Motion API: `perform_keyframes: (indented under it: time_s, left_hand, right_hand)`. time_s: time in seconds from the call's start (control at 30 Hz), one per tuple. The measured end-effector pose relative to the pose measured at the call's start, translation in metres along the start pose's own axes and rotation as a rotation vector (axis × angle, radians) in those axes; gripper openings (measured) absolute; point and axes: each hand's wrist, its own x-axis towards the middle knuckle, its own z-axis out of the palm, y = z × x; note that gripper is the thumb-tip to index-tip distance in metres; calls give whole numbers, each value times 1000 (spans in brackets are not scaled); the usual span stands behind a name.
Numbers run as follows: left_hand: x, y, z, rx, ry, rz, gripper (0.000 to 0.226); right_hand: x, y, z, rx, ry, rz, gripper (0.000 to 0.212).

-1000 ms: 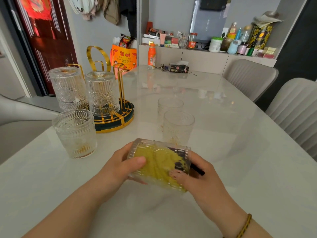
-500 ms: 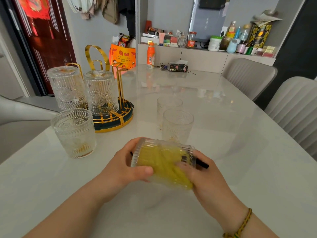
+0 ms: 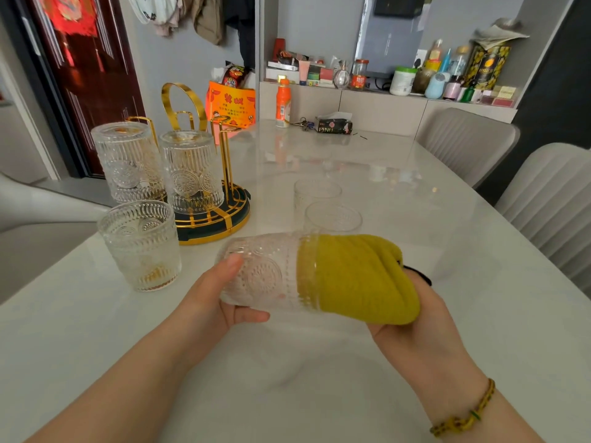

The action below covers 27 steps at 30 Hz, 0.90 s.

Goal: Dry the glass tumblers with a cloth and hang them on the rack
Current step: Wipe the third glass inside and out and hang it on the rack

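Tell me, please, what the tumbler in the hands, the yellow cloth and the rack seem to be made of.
Tumbler: clear glass, glossy and see-through, pressed with ribs and round medallions.
Cloth: soft woven or knitted fabric, perhaps microfibre; it looks matte and finely textured and folds in rounded creases.
Rack: probably metal with a polished gold finish, judging by its thin, bright, reflective rods.

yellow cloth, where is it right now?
Head view, right of centre: the yellow cloth is bunched in the right hand, its end inside the tumbler held sideways by the left hand.
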Motion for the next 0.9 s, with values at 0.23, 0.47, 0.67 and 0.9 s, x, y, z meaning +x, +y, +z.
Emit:
perform_keyframes:
  time_s: [0.23,0.47,0.67,0.9]
  left_hand:
    - [-1,3,-2,-77,81,55,91]
    - [-2,-6,4,59,-19,-39,75]
    - [-1,-5,-1,32,-17,-23,70]
    - [-6,-6,6,72,-159,-40,74]
  right_hand:
    - [-6,-13,0,-192,299,-409,37]
    - [-14,11,5,-710,146,-551,19]
    - [-14,11,4,-751,-108,-480,27]
    - [-11,13,4,-894,-92,-432,47]
